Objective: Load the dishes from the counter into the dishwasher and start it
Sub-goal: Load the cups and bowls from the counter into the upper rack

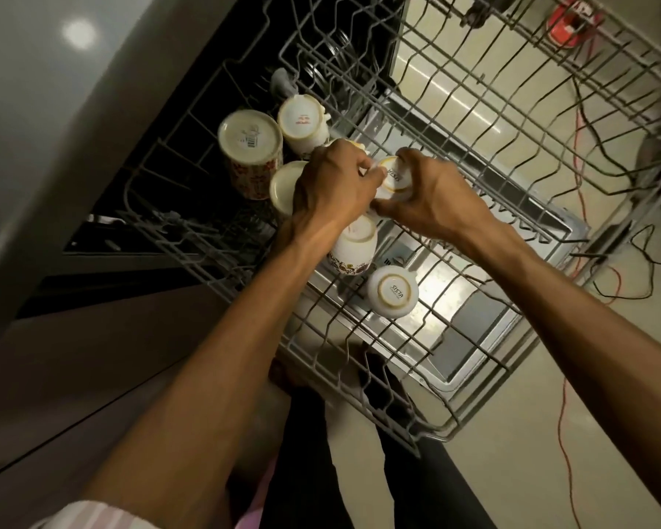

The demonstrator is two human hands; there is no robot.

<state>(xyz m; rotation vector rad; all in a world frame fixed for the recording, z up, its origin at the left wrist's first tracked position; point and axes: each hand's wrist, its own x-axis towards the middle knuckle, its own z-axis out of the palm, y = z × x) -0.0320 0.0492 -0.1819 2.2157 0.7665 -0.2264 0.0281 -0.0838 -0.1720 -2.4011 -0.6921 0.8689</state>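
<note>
- My right hand (432,200) curls its fingers round a small cream cup (394,179), gripping its side.
- My left hand (332,185) pinches the same cup from the other side, fingers bent over its edge.
- That cup sits upside down in the upper rack (474,360), its base facing up at me, its long axis roughly vertical.
- The base shows a gold ring and dark lettering.
- Around it I count 5 more inverted cups: a tall floral mug (250,154), a cup (302,122) beside it, a cream one (283,187) under my left hand, a flowered cup (353,246) and a lettered cup (393,292) nearest me.
- Below the rack lies the open dishwasher door (485,326).
</note>
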